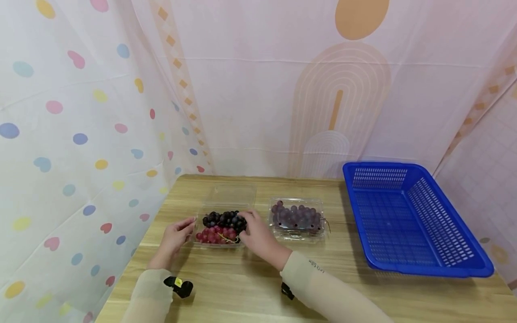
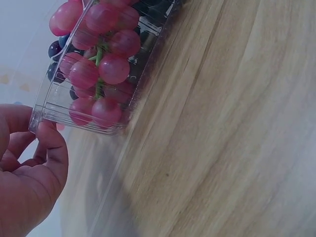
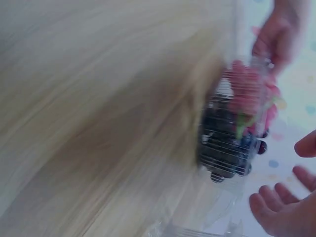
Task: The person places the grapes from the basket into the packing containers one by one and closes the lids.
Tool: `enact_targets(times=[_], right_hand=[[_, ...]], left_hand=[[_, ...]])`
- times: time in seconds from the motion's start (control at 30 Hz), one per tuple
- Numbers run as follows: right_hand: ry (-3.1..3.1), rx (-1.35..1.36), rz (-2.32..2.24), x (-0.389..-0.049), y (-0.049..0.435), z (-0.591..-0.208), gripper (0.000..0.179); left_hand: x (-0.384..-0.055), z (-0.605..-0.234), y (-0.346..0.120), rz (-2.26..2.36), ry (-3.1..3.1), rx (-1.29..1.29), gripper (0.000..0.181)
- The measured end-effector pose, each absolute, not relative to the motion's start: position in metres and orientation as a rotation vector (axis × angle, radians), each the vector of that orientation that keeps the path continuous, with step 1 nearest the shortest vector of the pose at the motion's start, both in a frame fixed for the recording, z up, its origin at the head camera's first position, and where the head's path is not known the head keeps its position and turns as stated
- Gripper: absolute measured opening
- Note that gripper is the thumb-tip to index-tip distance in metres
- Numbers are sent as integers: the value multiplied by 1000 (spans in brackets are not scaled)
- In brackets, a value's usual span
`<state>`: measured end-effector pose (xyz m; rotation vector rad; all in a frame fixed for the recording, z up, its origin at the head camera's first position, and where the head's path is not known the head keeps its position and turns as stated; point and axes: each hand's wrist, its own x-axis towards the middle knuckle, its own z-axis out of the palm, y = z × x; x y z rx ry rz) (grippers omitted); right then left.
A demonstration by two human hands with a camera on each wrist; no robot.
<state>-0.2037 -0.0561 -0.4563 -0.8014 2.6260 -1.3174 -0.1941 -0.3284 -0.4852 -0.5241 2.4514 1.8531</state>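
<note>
An open clear plastic clamshell box (image 1: 208,245) holds red grapes (image 1: 214,235) along its near side and black grapes (image 1: 220,219) along its far side. Its clear lid (image 1: 234,194) lies folded back behind it. In the left wrist view, my left hand (image 2: 32,170) pinches the rim at the box's left end between thumb and finger. At the right end, my right hand (image 1: 258,235) hovers by the black grapes. The right wrist view shows that hand's fingers (image 3: 271,200) spread and loosely bent, apart from the fruit, with nothing between them.
A second clear box (image 1: 296,235), closed over purplish grapes (image 1: 296,215), sits to the right, a stem poking out of its side. Farther right stands a large blue plastic basket (image 1: 404,193). The wooden table (image 1: 226,287) ends at a patterned curtain (image 1: 250,112).
</note>
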Motion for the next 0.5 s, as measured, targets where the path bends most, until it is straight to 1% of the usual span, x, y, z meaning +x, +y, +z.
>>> enact_targets(times=[0.3,0.37,0.5], right_hand=[[2058,-133,-1770,-231,-62,-443,71],[1967,-28,-1807,-235,-62,-443,72],[1839,81,-1863,-242,-62,-444,73]], left_hand=[[-192,-486,-336,1869,2451,-478,44],[-191,-487,-337,1878,2444,-478,44],[-191,-489,-338,1892,2434,-477,44]])
